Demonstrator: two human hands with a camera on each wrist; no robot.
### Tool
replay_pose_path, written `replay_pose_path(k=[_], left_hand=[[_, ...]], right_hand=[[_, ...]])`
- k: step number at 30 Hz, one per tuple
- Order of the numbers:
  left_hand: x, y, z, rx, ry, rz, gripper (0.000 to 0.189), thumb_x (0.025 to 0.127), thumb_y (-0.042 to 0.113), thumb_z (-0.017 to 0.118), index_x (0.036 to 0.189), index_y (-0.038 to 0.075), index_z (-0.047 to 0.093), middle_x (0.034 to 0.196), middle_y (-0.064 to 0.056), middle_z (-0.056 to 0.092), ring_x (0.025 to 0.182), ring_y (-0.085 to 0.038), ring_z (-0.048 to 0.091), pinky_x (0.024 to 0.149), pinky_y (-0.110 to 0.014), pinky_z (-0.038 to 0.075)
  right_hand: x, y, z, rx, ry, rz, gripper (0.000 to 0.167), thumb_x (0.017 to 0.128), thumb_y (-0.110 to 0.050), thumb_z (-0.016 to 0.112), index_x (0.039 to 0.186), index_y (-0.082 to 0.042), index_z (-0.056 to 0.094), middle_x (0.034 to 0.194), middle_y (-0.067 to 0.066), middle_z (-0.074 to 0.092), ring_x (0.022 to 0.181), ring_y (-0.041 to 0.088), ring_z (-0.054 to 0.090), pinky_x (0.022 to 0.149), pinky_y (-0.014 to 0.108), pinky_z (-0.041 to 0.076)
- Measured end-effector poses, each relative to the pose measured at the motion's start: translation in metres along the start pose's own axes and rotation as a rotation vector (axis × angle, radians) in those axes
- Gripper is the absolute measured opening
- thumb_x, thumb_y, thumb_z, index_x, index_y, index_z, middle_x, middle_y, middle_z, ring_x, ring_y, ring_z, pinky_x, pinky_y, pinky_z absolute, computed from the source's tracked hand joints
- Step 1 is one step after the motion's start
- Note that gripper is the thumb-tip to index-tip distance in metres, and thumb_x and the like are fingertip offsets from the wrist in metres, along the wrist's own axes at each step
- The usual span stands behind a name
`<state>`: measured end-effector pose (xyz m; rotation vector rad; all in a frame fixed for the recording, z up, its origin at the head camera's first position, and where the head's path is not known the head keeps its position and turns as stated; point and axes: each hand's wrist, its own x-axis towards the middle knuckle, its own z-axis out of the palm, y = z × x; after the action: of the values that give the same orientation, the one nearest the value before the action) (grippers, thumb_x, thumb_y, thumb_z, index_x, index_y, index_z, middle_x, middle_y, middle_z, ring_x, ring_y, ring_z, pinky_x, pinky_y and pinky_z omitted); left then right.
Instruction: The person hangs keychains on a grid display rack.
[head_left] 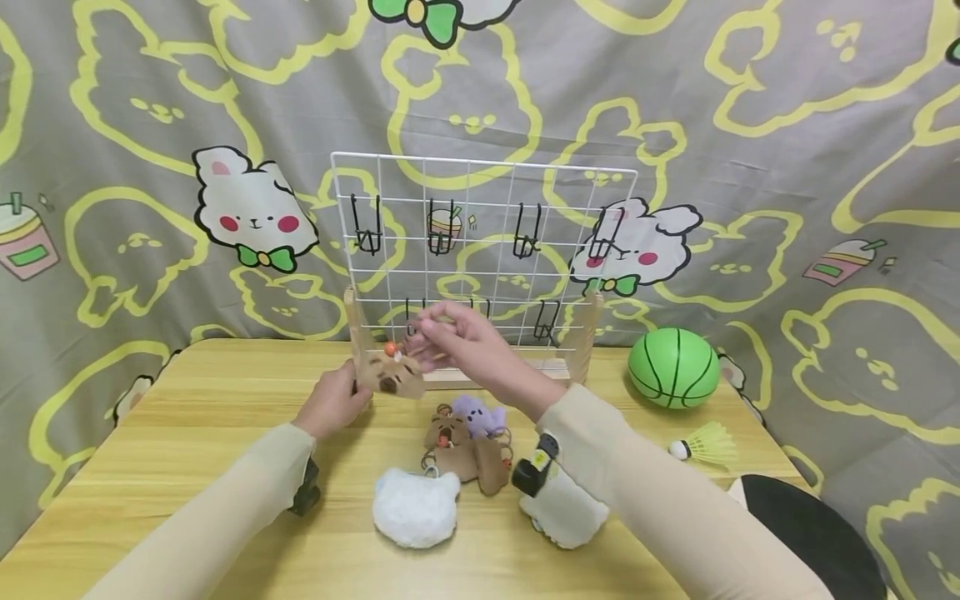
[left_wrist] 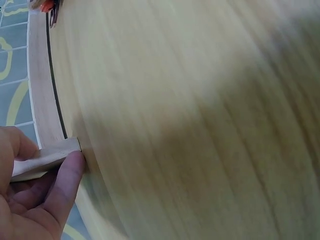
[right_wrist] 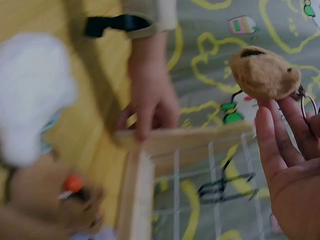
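Pinching the capybara plush keychain (head_left: 393,378) by its ring (right_wrist: 302,107) with my far-off right hand (head_left: 467,340), I'm gripping the grid rack's (head_left: 483,162) wooden foot (left_wrist: 50,156) with my left hand (head_left: 336,400)!

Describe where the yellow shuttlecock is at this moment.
In the head view, the yellow shuttlecock lies on the right side of the wooden table, just in front of the green basketball.

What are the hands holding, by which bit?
Right hand holds a brown plush by its ring; left hand grips the wooden stand by a lower corner.
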<state>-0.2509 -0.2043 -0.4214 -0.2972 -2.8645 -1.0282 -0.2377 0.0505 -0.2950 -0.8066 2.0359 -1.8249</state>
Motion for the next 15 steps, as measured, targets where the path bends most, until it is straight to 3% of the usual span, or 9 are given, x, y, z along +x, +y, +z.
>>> replay_pose_path(k=[3,6,10,15], left_hand=[[-0.002,-0.003,-0.002,0.027,0.006,0.012,0.010,0.095,0.005,0.053,0.094,-0.004,0.057,0.062,0.000,0.048,0.054,-0.013,0.043,0.051,-0.027,0.036],[-0.002,-0.004,-0.003,0.035,0.001,0.021,0.014,0.096,0.004,0.052,0.083,0.004,0.049,0.062,0.001,0.045,0.054,-0.013,0.042,0.052,-0.026,0.036],[0.000,-0.005,-0.003,0.013,0.002,0.035,0.006,0.097,0.004,0.051,0.099,-0.002,0.052,0.070,-0.004,0.051,0.057,-0.014,0.046,0.051,-0.027,0.038],[0.002,-0.004,-0.002,-0.007,-0.010,0.028,0.021,0.098,0.004,0.051,0.114,-0.008,0.054,0.070,-0.005,0.054,0.055,-0.013,0.045,0.049,-0.027,0.037]], right_hand=[[0.016,-0.012,0.015,0.037,0.026,-0.020,0.027,0.111,-0.010,0.045,0.132,0.005,0.051,0.132,0.031,0.066,0.091,0.010,0.071,0.091,0.037,0.063],[0.029,-0.024,0.027,0.066,0.065,-0.037,0.026,0.111,-0.010,0.045,0.132,0.004,0.051,0.134,0.028,0.066,0.093,0.009,0.070,0.091,0.033,0.063],[0.045,-0.038,0.038,0.105,0.152,-0.079,0.025,0.111,-0.012,0.046,0.130,0.003,0.051,0.133,0.025,0.069,0.095,0.017,0.074,0.086,0.028,0.062],[0.059,-0.050,0.049,0.148,0.236,-0.131,0.026,0.112,-0.015,0.044,0.129,0.004,0.049,0.131,0.024,0.070,0.113,0.038,0.074,0.090,0.029,0.062]])
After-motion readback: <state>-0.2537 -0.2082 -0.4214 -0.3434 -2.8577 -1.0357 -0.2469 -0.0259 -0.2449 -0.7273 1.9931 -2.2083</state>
